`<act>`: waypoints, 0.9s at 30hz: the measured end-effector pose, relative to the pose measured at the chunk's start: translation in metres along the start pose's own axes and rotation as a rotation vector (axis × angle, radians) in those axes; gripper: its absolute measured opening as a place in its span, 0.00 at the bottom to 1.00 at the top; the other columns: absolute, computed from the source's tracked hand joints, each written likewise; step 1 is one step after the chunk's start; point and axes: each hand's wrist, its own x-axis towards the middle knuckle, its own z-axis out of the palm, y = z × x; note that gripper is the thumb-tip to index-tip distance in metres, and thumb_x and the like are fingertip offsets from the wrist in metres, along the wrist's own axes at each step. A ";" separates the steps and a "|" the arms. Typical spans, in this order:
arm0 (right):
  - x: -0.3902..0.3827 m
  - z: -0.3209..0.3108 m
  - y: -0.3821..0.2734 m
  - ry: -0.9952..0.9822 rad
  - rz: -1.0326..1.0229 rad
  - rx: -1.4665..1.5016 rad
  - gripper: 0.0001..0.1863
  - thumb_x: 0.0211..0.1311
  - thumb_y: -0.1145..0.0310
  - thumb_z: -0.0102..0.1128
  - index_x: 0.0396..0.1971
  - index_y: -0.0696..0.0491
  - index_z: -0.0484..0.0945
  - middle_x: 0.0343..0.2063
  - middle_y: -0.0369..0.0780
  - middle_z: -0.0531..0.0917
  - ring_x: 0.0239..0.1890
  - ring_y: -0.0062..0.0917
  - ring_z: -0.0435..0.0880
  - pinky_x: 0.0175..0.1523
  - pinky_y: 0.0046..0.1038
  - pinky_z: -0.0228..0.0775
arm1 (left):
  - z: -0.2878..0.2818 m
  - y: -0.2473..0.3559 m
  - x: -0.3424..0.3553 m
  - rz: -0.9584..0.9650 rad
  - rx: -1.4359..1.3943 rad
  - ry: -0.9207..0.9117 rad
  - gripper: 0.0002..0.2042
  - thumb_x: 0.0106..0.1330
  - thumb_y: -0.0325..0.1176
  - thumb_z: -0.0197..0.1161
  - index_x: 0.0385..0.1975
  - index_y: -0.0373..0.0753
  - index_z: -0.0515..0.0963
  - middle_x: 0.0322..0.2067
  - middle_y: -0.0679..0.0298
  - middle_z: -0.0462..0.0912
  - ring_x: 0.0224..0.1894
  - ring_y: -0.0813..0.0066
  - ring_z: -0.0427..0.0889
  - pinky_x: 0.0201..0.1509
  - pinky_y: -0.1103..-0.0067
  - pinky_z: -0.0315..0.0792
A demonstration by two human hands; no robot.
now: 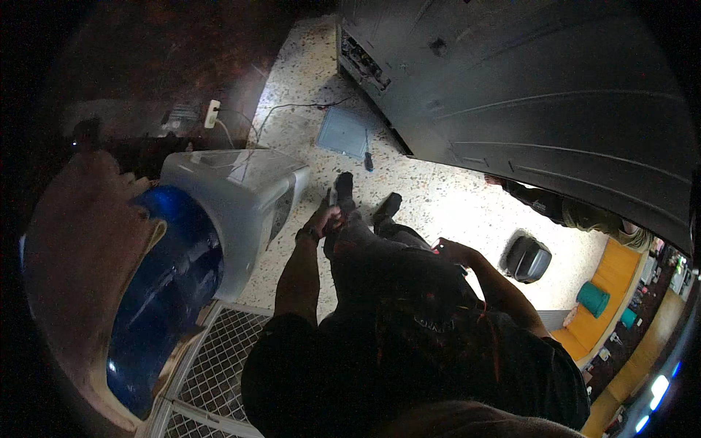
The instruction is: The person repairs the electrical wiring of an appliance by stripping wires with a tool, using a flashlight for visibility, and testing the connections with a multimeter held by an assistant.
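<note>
Below me, my left hand (325, 219) is closed on a small pale object (332, 199), too small to identify, beside my leg (354, 233). My right hand (456, 252) is curled at my right thigh, around a small red-and-dark item that I cannot make out. A plastic-bodied appliance (226, 193) stands left of my left hand. Ahead on the speckled floor lie a flat grey panel (338, 131) and a dark-handled screwdriver (368, 161), with a thin cable running behind them.
A large dark cabinet (511, 73) fills the upper right; another person (555, 204) is partly visible beneath its edge. A black case (526, 257), yellow bench (613, 270) and teal bucket (592, 298) are right. At left are a blue curved object (168, 292), grille (212, 358) and socket strip (212, 113).
</note>
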 end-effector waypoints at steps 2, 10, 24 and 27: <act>-0.011 -0.003 -0.034 0.091 0.060 0.373 0.28 0.69 0.64 0.64 0.66 0.53 0.70 0.36 0.38 0.80 0.36 0.28 0.80 0.46 0.38 0.77 | -0.010 -0.033 0.009 0.000 0.308 0.104 0.50 0.63 0.43 0.74 0.79 0.49 0.43 0.68 0.51 0.64 0.67 0.48 0.69 0.65 0.50 0.71; -0.028 -0.022 -0.109 0.085 -0.040 0.979 0.27 0.73 0.63 0.57 0.68 0.51 0.66 0.37 0.39 0.78 0.33 0.27 0.80 0.38 0.32 0.77 | -0.016 -0.120 -0.007 -0.162 0.365 0.121 0.36 0.73 0.38 0.57 0.78 0.51 0.49 0.62 0.52 0.75 0.54 0.58 0.81 0.55 0.60 0.78; 0.017 -0.034 -0.129 0.103 -0.009 0.742 0.25 0.73 0.67 0.60 0.67 0.47 0.69 0.35 0.37 0.78 0.31 0.23 0.78 0.36 0.28 0.76 | -0.011 -0.070 -0.066 -0.480 0.038 -0.096 0.17 0.66 0.44 0.65 0.44 0.36 0.82 0.37 0.57 0.86 0.35 0.62 0.85 0.38 0.68 0.80; 0.018 -0.035 -0.139 0.092 0.043 0.686 0.24 0.73 0.67 0.59 0.67 0.48 0.69 0.36 0.36 0.78 0.31 0.22 0.78 0.36 0.28 0.75 | -0.018 -0.096 -0.055 -0.494 -0.053 -0.166 0.17 0.65 0.44 0.67 0.43 0.35 0.82 0.35 0.57 0.86 0.34 0.63 0.85 0.38 0.67 0.80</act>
